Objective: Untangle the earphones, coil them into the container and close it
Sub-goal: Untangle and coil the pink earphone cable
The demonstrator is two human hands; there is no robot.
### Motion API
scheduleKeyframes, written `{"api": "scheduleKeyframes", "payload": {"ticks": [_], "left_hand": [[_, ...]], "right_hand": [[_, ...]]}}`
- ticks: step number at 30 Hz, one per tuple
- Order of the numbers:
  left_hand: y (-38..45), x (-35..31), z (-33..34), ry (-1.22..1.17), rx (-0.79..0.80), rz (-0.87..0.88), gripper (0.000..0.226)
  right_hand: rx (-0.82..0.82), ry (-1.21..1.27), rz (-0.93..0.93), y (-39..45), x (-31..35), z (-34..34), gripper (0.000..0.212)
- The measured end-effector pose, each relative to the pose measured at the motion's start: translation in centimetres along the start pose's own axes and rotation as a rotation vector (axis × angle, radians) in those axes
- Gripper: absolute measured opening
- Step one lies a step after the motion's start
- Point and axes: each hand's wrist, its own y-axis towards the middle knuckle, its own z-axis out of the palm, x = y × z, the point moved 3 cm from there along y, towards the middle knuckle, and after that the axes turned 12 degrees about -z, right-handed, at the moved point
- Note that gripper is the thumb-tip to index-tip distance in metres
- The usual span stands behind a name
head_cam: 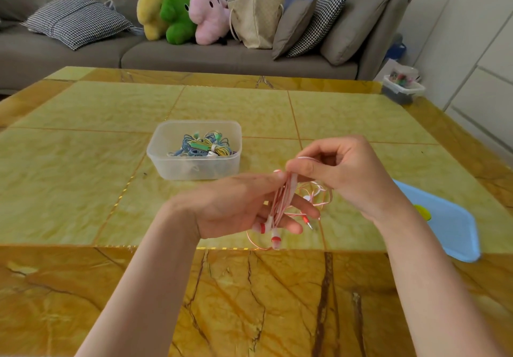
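Note:
Pink-and-white earphones [280, 206] hang in several loops across the spread fingers of my left hand [238, 206], palm up above the table. Their two earbuds dangle below the fingers, and the red plug hangs to the right. My right hand [347, 173] pinches the cable at the top of the loops with thumb and forefinger. Loose cable trails under the right hand. A clear plastic container [194, 167] stands open on the table beyond my left hand, with blue, yellow and green earphones [204, 145] coiled inside. Its light blue lid [449, 226] lies flat to the right.
The table [83, 178] has a glossy yellow-green top with a brown marbled border. Behind it a grey sofa [211, 56] carries cushions, three plush toys and a beige bag. A small box of items [402, 85] sits on the floor at the far right.

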Motion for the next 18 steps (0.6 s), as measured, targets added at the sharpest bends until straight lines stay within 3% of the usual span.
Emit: {"api": "scheduleKeyframes", "payload": {"ticks": [3, 10, 15, 18], "left_hand": [[0.0, 0.3, 0.0, 0.077, 0.079, -0.003, 0.043], [-0.5, 0.2, 0.0, 0.040, 0.219, 0.097, 0.059], [-0.7, -1.2, -0.6, -0.333, 0.223, 0.399, 0.046], [-0.6, -1.5, -1.2, -0.508, 0.078, 0.454, 0.045]], "right_hand": [[-0.083, -0.038, 0.014, 0.1, -0.3, -0.3, 0.017], [-0.099, 0.092, 0.098, 0.0, -1.2, 0.1, 0.003], [0.112, -0.025, 0.127, 0.1, -1.7, 2.1, 0.014], [0.186, -0.044, 0.240, -0.1, -2.3, 2.6, 0.020]]}}
